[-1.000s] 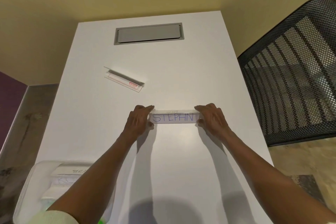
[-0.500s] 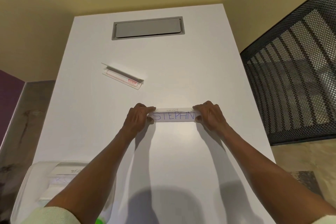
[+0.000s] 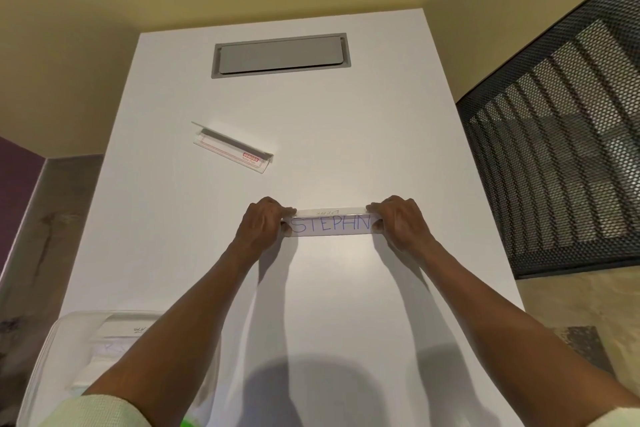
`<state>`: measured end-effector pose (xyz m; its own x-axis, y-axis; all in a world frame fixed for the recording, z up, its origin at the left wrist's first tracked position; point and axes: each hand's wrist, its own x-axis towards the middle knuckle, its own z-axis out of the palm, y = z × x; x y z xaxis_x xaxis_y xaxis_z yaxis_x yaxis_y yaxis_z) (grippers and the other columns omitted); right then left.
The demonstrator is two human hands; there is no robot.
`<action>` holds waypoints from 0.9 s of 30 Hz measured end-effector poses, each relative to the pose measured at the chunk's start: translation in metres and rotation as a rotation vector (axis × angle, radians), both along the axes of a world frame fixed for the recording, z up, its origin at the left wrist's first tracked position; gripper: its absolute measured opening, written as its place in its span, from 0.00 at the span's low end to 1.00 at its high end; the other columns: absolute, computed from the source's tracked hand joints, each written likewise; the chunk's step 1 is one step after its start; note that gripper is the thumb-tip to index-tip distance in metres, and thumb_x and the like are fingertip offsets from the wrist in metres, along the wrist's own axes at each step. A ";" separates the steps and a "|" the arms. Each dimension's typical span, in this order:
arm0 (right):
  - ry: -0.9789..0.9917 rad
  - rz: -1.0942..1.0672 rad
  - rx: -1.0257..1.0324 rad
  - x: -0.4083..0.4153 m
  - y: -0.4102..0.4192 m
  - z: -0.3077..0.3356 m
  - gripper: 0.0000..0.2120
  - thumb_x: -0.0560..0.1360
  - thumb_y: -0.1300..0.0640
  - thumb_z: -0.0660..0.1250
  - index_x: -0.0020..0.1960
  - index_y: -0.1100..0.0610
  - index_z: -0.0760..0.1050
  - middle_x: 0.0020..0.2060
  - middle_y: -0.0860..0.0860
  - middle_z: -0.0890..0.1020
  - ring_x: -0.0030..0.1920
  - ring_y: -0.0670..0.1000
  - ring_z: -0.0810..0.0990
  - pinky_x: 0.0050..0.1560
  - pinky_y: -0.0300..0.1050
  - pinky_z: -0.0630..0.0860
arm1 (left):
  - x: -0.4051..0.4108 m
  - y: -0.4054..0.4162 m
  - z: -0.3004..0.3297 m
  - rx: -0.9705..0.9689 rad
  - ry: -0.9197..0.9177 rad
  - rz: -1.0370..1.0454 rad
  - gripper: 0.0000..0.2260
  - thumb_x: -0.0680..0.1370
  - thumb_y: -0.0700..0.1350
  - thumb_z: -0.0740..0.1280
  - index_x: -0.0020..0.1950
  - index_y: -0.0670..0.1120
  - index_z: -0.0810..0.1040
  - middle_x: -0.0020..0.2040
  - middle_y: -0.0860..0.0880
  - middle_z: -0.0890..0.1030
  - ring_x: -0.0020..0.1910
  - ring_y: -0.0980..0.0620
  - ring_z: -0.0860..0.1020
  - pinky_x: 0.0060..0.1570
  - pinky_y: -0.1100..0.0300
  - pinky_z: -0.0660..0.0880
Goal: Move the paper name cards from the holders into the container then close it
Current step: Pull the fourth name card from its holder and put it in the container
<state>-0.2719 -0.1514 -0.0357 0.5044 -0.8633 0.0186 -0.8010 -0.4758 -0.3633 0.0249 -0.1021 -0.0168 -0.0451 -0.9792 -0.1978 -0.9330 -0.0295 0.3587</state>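
At the near left corner of a white table [image 3: 346, 149], a clear plastic container [image 3: 65, 350] sat open with paper name cards [image 3: 114, 343] lying inside, partly hidden behind the person's left forearm. Farther back and left of centre lay a clear holder [image 3: 232, 151] with a small red label, and behind it a grey hatch [image 3: 280, 55] was set into the tabletop. At mid-table the left hand [image 3: 261, 227] and the right hand [image 3: 403, 224] each pinched one end of a holder [image 3: 330, 212] bearing a name card [image 3: 332, 225] lettered "STEPHN", and a black mesh chair [image 3: 561, 163] stood to the right of the table.
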 end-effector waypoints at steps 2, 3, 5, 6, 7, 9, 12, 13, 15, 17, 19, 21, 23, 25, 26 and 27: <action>-0.018 -0.034 0.012 0.001 -0.001 0.002 0.15 0.68 0.68 0.70 0.54 0.63 0.81 0.39 0.60 0.84 0.44 0.62 0.80 0.43 0.47 0.66 | -0.001 -0.001 0.002 0.012 0.007 0.011 0.15 0.75 0.43 0.69 0.62 0.48 0.81 0.53 0.43 0.83 0.55 0.44 0.77 0.49 0.57 0.70; -0.019 -0.042 0.017 0.002 -0.001 0.003 0.15 0.68 0.68 0.70 0.54 0.62 0.81 0.39 0.60 0.84 0.44 0.62 0.80 0.43 0.47 0.64 | -0.001 -0.002 0.003 0.014 0.005 0.016 0.15 0.75 0.43 0.68 0.62 0.49 0.81 0.53 0.43 0.83 0.55 0.44 0.78 0.50 0.56 0.70; -0.011 -0.036 0.011 0.002 0.001 0.001 0.14 0.69 0.68 0.70 0.55 0.62 0.80 0.40 0.59 0.84 0.44 0.61 0.80 0.44 0.46 0.64 | -0.001 0.000 0.004 -0.003 0.009 0.020 0.15 0.75 0.42 0.69 0.61 0.48 0.81 0.53 0.42 0.83 0.55 0.43 0.78 0.51 0.55 0.71; -0.007 -0.034 0.008 0.001 0.001 0.001 0.14 0.69 0.67 0.70 0.55 0.61 0.80 0.41 0.58 0.84 0.44 0.61 0.80 0.44 0.46 0.63 | -0.001 0.001 0.006 -0.018 0.013 0.020 0.15 0.74 0.41 0.70 0.61 0.47 0.81 0.52 0.42 0.83 0.55 0.42 0.78 0.50 0.54 0.71; -0.001 -0.031 0.003 0.000 0.002 0.001 0.14 0.69 0.67 0.70 0.55 0.61 0.80 0.41 0.58 0.84 0.44 0.61 0.79 0.44 0.46 0.63 | -0.002 0.003 0.008 -0.038 0.016 0.020 0.14 0.74 0.40 0.71 0.60 0.45 0.82 0.51 0.41 0.84 0.55 0.42 0.79 0.49 0.53 0.72; 0.012 -0.007 -0.028 -0.001 0.002 0.002 0.15 0.69 0.67 0.70 0.55 0.61 0.80 0.39 0.56 0.84 0.43 0.61 0.79 0.43 0.46 0.64 | -0.002 0.006 0.012 -0.091 0.023 0.013 0.14 0.71 0.38 0.73 0.57 0.43 0.83 0.48 0.40 0.84 0.51 0.42 0.80 0.46 0.51 0.74; 0.027 0.015 -0.064 0.000 0.003 0.010 0.17 0.65 0.69 0.73 0.54 0.60 0.81 0.36 0.51 0.85 0.40 0.60 0.80 0.41 0.44 0.63 | -0.002 0.008 0.023 -0.140 -0.004 -0.015 0.15 0.70 0.38 0.75 0.56 0.43 0.83 0.47 0.40 0.84 0.49 0.41 0.81 0.45 0.50 0.76; 0.029 0.013 -0.070 0.001 0.003 0.013 0.18 0.64 0.69 0.73 0.53 0.60 0.81 0.36 0.50 0.85 0.40 0.60 0.80 0.41 0.44 0.62 | -0.002 0.008 0.028 -0.136 -0.014 -0.013 0.15 0.71 0.39 0.75 0.58 0.43 0.83 0.48 0.40 0.84 0.51 0.41 0.80 0.46 0.51 0.75; 0.021 -0.016 -0.047 0.005 0.003 0.022 0.16 0.68 0.67 0.72 0.55 0.58 0.81 0.39 0.50 0.86 0.44 0.60 0.79 0.43 0.44 0.61 | 0.001 0.010 0.035 -0.174 -0.001 -0.012 0.16 0.70 0.38 0.75 0.57 0.44 0.83 0.47 0.40 0.84 0.50 0.41 0.81 0.46 0.50 0.76; -0.004 -0.043 -0.004 0.010 0.004 0.032 0.14 0.72 0.65 0.69 0.57 0.56 0.80 0.41 0.50 0.86 0.47 0.60 0.78 0.43 0.45 0.60 | 0.003 0.014 0.044 -0.109 -0.009 0.009 0.16 0.73 0.40 0.73 0.60 0.46 0.81 0.52 0.41 0.84 0.55 0.42 0.79 0.52 0.50 0.74; 0.005 -0.047 -0.002 0.013 0.009 0.041 0.14 0.74 0.64 0.67 0.59 0.55 0.79 0.43 0.49 0.87 0.50 0.59 0.78 0.44 0.45 0.59 | 0.006 0.020 0.051 -0.102 0.027 0.032 0.15 0.73 0.40 0.72 0.60 0.45 0.81 0.54 0.41 0.83 0.56 0.42 0.78 0.54 0.51 0.72; 0.027 -0.042 -0.007 0.015 0.016 0.051 0.15 0.76 0.62 0.65 0.61 0.54 0.78 0.44 0.47 0.86 0.53 0.58 0.77 0.44 0.44 0.58 | 0.009 0.026 0.058 -0.145 0.062 0.057 0.15 0.72 0.38 0.73 0.58 0.42 0.82 0.53 0.40 0.83 0.55 0.40 0.79 0.53 0.50 0.73; 0.007 -0.058 0.005 0.017 0.023 0.060 0.15 0.76 0.63 0.64 0.61 0.53 0.78 0.44 0.46 0.86 0.53 0.56 0.76 0.44 0.44 0.58 | 0.012 0.032 0.067 -0.157 0.052 0.058 0.15 0.72 0.38 0.73 0.58 0.42 0.82 0.52 0.40 0.83 0.54 0.40 0.78 0.52 0.51 0.72; 0.010 -0.063 0.012 0.019 0.030 0.069 0.15 0.76 0.63 0.63 0.61 0.54 0.77 0.43 0.46 0.87 0.53 0.57 0.76 0.44 0.45 0.61 | 0.015 0.039 0.075 -0.178 0.047 0.053 0.14 0.72 0.38 0.73 0.57 0.43 0.83 0.50 0.40 0.83 0.52 0.39 0.78 0.49 0.52 0.72; 0.025 -0.052 -0.006 0.020 0.035 0.074 0.15 0.76 0.62 0.64 0.61 0.54 0.77 0.43 0.47 0.87 0.52 0.57 0.76 0.44 0.46 0.62 | 0.016 0.043 0.080 -0.184 0.044 0.056 0.14 0.72 0.39 0.73 0.57 0.43 0.83 0.49 0.40 0.83 0.51 0.39 0.78 0.49 0.53 0.72; 0.031 -0.045 -0.017 0.021 0.040 0.078 0.15 0.75 0.62 0.65 0.61 0.55 0.77 0.43 0.48 0.86 0.52 0.58 0.76 0.45 0.47 0.63 | 0.018 0.046 0.084 -0.184 0.040 0.061 0.14 0.72 0.39 0.73 0.57 0.44 0.83 0.49 0.40 0.83 0.51 0.40 0.78 0.49 0.53 0.72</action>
<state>-0.2507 -0.1114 0.0419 0.4652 -0.8850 0.0185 -0.8327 -0.4446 -0.3302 0.0429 -0.0556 0.0673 0.0111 -0.9998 -0.0150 -0.9165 -0.0162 0.3997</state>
